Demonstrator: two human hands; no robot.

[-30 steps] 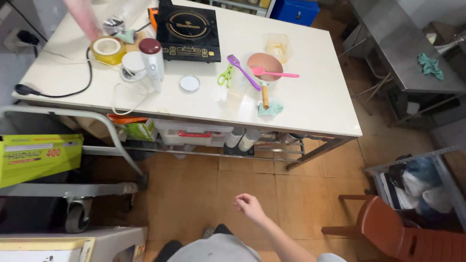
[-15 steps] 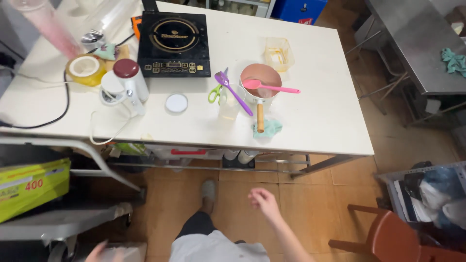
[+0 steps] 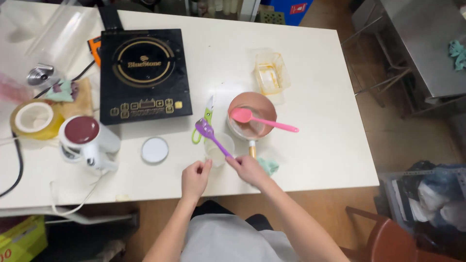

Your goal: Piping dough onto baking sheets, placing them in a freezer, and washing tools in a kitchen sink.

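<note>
A small clear cup (image 3: 217, 148) stands near the table's front edge with a purple spoon (image 3: 209, 134) lying across it. My right hand (image 3: 248, 169) pinches the end of the spoon's handle. With curled fingers, my left hand (image 3: 195, 178) touches the cup's lower left side. Just behind the cup sits a small copper-coloured pot (image 3: 253, 110) with a pink spatula (image 3: 264, 122) resting in it. Green-handled scissors (image 3: 204, 125) lie to the left of the pot.
On the white table (image 3: 320, 140) are a black induction cooktop (image 3: 141, 73), a white jug with a maroon lid (image 3: 86, 139), a round white lid (image 3: 155, 150), a yellow tape roll (image 3: 33, 119), a clear plastic tub (image 3: 270, 73) and a teal cloth (image 3: 268, 166). A brown chair (image 3: 388, 237) stands at lower right.
I have moved up to the table and the view has closed in. My hands rose from below the table's edge to the cup and purple spoon.
</note>
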